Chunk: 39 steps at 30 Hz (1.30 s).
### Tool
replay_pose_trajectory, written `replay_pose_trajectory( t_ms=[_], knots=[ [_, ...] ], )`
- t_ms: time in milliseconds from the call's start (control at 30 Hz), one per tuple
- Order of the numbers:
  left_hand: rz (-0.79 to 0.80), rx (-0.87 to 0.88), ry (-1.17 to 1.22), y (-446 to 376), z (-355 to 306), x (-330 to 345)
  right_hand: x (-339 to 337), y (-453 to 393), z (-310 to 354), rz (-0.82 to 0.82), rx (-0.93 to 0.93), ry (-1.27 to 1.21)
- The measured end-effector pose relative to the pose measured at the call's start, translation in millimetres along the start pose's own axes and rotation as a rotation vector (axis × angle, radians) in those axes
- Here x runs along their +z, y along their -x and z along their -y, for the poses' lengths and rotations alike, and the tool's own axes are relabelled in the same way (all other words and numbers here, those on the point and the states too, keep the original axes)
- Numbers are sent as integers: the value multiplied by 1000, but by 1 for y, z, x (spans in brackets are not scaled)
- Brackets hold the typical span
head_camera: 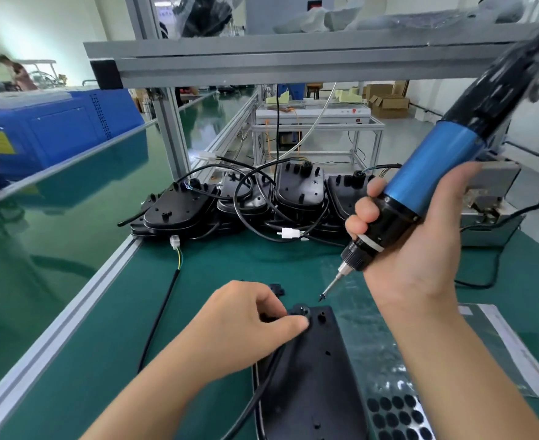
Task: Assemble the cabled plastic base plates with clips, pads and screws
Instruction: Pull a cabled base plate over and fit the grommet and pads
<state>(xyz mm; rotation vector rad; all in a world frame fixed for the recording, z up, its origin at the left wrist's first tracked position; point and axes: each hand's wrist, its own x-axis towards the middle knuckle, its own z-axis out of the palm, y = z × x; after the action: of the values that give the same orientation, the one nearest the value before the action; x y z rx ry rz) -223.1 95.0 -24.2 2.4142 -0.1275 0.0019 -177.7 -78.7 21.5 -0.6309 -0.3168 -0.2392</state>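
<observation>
A black plastic base plate (pixel 312 382) lies on the green mat in front of me, its black cable (pixel 252 404) running off its left side. My left hand (pixel 246 325) rests on the plate's far left corner, thumb and fingers pinching a small round black clip (pixel 301 312) there. My right hand (pixel 414 249) grips a blue and black electric screwdriver (pixel 430 173), tilted down to the left. Its bit tip (pixel 322 296) carries a small dark screw and hovers just above the plate's far edge. A loose black clip (pixel 277 289) lies beyond my left hand.
Several cabled black base plates (pixel 239 198) are stacked at the back of the bench, with white connectors (pixel 289 234) trailing forward. A sheet of round black pads (pixel 395 414) lies right of the plate. A grey metal box (pixel 490 204) stands at right, an aluminium rail (pixel 71 315) edges the bench at left.
</observation>
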Motion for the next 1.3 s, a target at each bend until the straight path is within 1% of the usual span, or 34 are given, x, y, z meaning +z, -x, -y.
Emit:
replay_pose_trajectory(
  t_ms=[133, 233, 400, 567, 667, 867, 1167, 1300],
  knots=[
    [70, -15, 4, -17, -4, 8, -2, 2, -10, -9, 19, 36],
    [92, 0, 5, -27, 1, 4, -4, 1, -14, -29, 46, 46],
    [204, -24, 162, -39, 12, -7, -9, 1, -24, -43, 72, 32],
    [240, -36, 296, -42, 23, -6, -5, 2, -39, -17, 49, 108],
    [235, -31, 352, -42, 30, -3, 1, 2, -47, 27, 33, 184],
    [196, -38, 349, -43, 35, 2, 7, 7, -58, 119, -24, 300],
    [208, -68, 373, -45, 36, 3, 5, 9, -64, 164, -54, 354],
    [203, -72, 373, -45, 37, 4, 9, 11, -63, 250, -52, 394]
  ],
)
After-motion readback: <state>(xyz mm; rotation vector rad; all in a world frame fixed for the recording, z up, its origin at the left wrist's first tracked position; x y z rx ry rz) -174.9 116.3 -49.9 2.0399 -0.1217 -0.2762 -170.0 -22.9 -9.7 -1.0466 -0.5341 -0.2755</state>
